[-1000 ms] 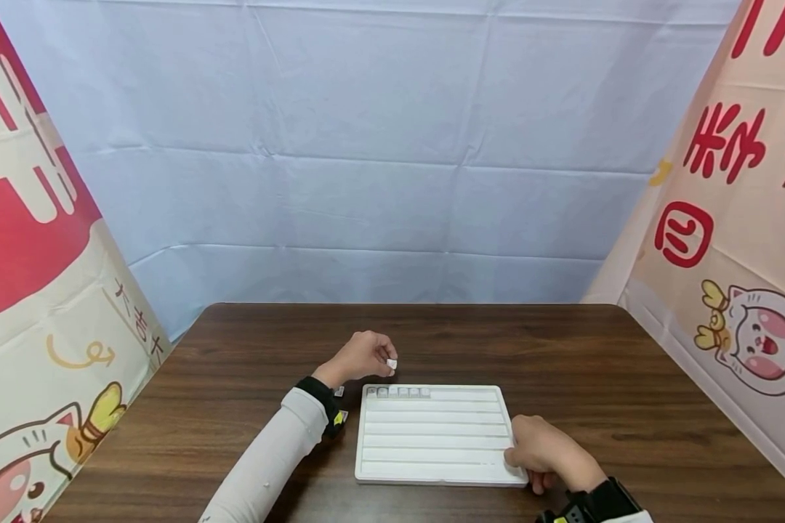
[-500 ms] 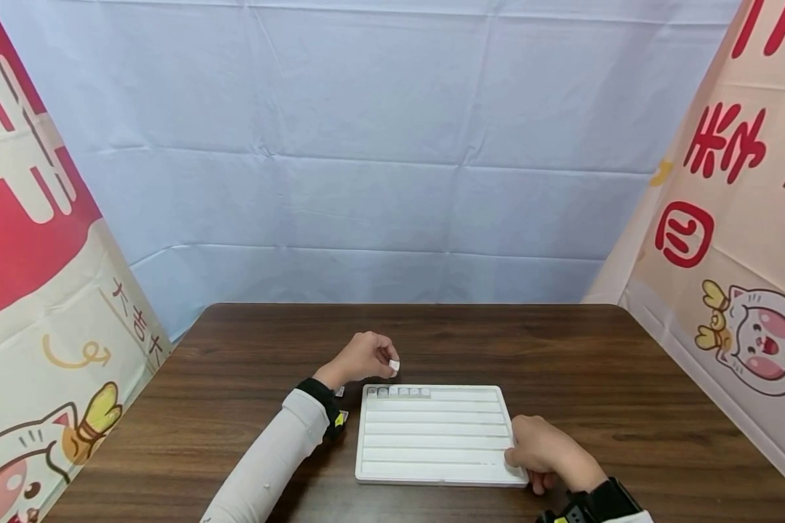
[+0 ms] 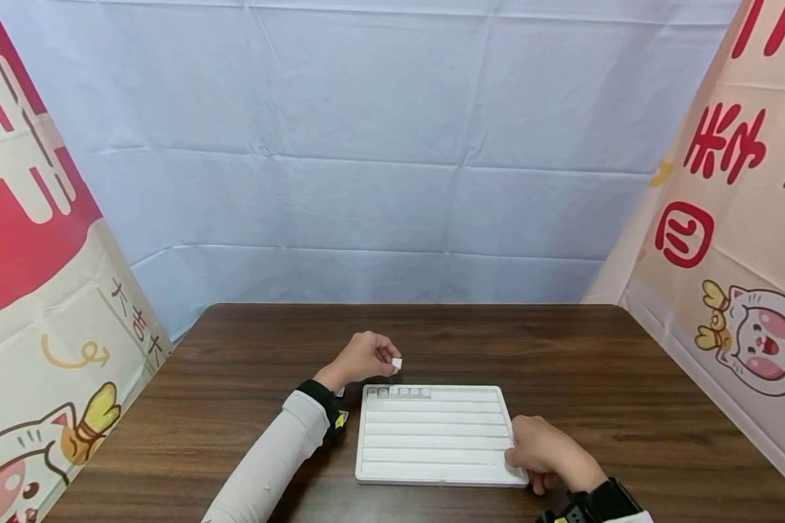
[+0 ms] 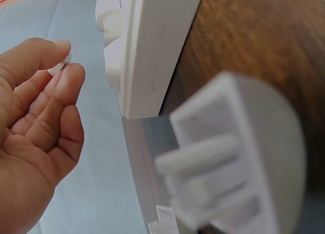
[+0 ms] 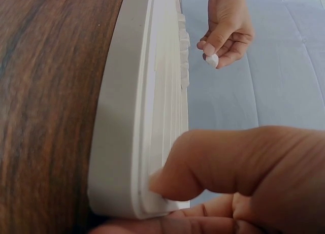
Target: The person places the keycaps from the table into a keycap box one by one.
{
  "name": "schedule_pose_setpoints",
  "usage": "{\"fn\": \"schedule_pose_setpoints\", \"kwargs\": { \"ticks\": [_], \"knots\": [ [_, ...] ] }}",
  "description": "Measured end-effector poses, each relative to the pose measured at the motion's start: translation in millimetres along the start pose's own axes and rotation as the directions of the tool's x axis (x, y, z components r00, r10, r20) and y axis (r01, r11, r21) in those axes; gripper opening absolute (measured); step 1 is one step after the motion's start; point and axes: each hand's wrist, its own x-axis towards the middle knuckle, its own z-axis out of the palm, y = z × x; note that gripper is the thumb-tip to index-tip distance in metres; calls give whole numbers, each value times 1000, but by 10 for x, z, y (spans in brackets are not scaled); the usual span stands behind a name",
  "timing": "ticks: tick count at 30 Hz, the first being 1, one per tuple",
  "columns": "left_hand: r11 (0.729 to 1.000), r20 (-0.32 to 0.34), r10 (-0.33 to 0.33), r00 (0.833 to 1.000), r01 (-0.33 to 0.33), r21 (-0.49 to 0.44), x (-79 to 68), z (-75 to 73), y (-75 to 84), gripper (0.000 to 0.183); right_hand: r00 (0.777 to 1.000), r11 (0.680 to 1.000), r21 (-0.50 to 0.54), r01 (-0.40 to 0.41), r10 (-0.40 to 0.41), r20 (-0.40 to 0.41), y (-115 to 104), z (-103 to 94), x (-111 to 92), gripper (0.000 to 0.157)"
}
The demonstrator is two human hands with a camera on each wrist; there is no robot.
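Left wrist | left hand [image 4: 38, 127] half-hides pinched keycap [image 4: 57, 69] | nearest piece [image 4: 256, 147] blurred

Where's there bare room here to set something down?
The table is bare right of the right hand, left of the left sleeve, and between the blue cloth and the left hand. The white board has bare nearer rows. Crowded: the board's far left corner (row of caps, loose pieces, left hand) and near right corner (right hand).

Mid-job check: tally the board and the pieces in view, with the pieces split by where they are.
Board: 1
Row pieces, along its far edge: 6
Held piece, in the left hand: 1
Loose pieces on the table: 2 visible
Total: 10
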Motion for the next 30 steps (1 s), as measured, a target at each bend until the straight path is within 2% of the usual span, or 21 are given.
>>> {"fn": "schedule_pose_setpoints", "kwargs": {
  "ticks": [13,20,30],
  "knots": [
    [1000,5,-8,1000,8,-16,-5,7,22,11,1000,1000,-15,-11,12,2,-10,3,-12,15],
    [999,8,15,1000,-16,36,-10,31,6,8,1000,1000,-10,-20,20,6,-19,-7,-22,12],
    [998,23,25,999,-27,63,8,67,129,6,1000,1000,-3,-21,21,10,-19,-11,-15,12]
  ]
}}
